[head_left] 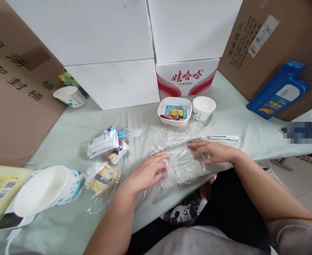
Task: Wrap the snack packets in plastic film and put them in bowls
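Observation:
A clear plastic bag [186, 164] lies spread and wrinkled on the cloth near the table's front edge. On its left side rests my left hand [152, 170], fingers loosely bent and apart. My right hand [211, 150] touches the bag's right side with its fingers spread. A white utility knife [222, 137] lies just beyond my right wrist. Behind the bag stand a white tray [161, 117] with blue and yellow packets in it and a white paper cup [204, 108]. Left of my left hand are silver-white packets [104, 141] and a clear-wrapped yellow packet [103, 179].
White boxes [113, 85] wall off the back. Brown cartons [20, 81] stand at both sides. A large paper bucket [48, 191] sits on a scale [9, 219] at the left, beside a yellow container [2, 191]. A blue bottle [278, 92] stands at the right.

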Available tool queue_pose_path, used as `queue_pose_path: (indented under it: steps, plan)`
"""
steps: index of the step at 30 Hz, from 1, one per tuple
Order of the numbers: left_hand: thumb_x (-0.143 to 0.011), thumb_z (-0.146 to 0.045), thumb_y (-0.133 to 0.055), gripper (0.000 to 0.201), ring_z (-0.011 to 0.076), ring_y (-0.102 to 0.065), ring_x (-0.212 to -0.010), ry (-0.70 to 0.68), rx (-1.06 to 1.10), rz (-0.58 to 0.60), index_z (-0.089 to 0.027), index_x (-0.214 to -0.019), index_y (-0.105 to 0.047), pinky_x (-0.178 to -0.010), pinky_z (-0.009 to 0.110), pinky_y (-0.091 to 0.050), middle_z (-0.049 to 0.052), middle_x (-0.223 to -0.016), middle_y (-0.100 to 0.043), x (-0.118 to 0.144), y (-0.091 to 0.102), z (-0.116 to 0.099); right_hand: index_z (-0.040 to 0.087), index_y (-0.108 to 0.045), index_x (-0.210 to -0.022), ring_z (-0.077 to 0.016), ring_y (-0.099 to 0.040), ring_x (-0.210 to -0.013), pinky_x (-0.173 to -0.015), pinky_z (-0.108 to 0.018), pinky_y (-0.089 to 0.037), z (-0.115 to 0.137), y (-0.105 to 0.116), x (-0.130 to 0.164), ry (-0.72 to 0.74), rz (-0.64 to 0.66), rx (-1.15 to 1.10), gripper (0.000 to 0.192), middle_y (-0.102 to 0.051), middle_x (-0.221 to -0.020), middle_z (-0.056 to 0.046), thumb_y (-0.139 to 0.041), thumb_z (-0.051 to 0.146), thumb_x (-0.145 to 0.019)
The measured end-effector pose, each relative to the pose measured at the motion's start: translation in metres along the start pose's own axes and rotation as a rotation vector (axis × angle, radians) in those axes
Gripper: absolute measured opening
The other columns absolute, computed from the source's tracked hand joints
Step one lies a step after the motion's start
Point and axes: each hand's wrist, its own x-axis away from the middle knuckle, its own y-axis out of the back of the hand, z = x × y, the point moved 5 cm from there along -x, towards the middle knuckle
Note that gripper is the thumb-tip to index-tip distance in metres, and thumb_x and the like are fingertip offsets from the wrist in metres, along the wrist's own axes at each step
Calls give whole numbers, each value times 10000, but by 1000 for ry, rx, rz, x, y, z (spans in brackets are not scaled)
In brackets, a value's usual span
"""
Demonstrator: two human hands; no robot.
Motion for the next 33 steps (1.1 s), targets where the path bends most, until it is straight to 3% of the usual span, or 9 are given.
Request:
queue_pose_path:
  steps: [2, 6, 9, 11, 16, 19, 24, 30, 33]
  plan:
    - [-861, -142, -475, 195, 246, -411, -1366, 17, 66, -32, -216, -823, -651, -1094, 445, -359, 46, -1356, -577, 3, 7, -1, 239, -731, -932, -246, -361, -1395, -1119, -440, -324, 0, 4, 3, 13, -10, -92, 161, -582, -1358, -46, -646, 341, -840]
    - [-884, -217, -429, 187, 196, -667, -943, 152, 323, 51, -228, -880, -616, -823, 327, -511, 25, -956, -709, 16, 15, -3, 195, -715, -967, -217, -628, -1079, -936, -354, -473, 2, 9, 11, -73, 58, -327, 248, -713, -1088, -64, -617, 393, -853]
    - [-884, -281, -439, 162, 162, -665, -691, 270, 467, 103, -222, -867, -589, -650, 272, -498, -3, -800, -675, 21, 14, -1, 168, -690, -903, -174, -666, -817, -758, -299, -510, 1, 6, 13, -188, 93, -432, 289, -725, -869, -43, -601, 437, -848]
    - [-867, -310, -469, 141, 158, -651, -650, 317, 422, -18, -221, -845, -576, -637, 269, -482, -15, -750, -652, 16, 17, 7, 179, -650, -897, -158, -658, -740, -684, -280, -509, -4, 5, 11, -263, 26, -483, 273, -710, -793, -21, -609, 441, -832]
    - [-833, -359, -537, 235, 159, -636, -649, 425, 290, -583, -218, -1019, -567, -669, 273, -470, -25, -711, -636, 1, 28, 34, 201, -576, -998, -150, -641, -638, -540, -250, -477, -26, 8, 1, -365, -321, -538, 325, -681, -708, -1, -649, 436, -786]
    - [-791, -432, -618, 417, 166, -652, -711, 461, 312, -719, -203, -1130, -536, -716, 287, -485, 5, -814, -666, -7, 27, 44, 206, -561, -833, -150, -639, -590, -488, -245, -450, -41, 8, -2, -492, -468, -495, 213, -669, -687, -9, -584, 417, -826]
    - [-658, -396, -763, 735, 181, -666, -753, 472, 343, -498, -218, -1304, -461, -763, 313, -500, 14, -872, -701, -13, 19, 40, 223, -544, -787, -139, -633, -567, -595, -265, -460, -44, 9, -1, -618, -484, -192, 120, -683, -685, 12, -512, 310, -863]
    - [-720, -264, -621, 418, 159, -620, -490, 453, 500, -146, -218, -1133, -569, -566, 276, -483, -62, -617, -623, 8, 16, 22, 220, -596, -774, -153, -594, -638, -609, -252, -389, -26, 9, -3, -559, -373, 56, 66, -667, -691, 9, -534, 208, -789]
    - [-724, -319, -637, 368, 170, -657, -610, 477, 409, -312, -214, -1073, -593, -608, 270, -493, -27, -705, -666, 9, 26, 28, 218, -600, -752, -149, -576, -639, -598, -248, -367, -20, 7, -5, -550, -327, 105, 66, -669, -720, -1, -545, 208, -786]
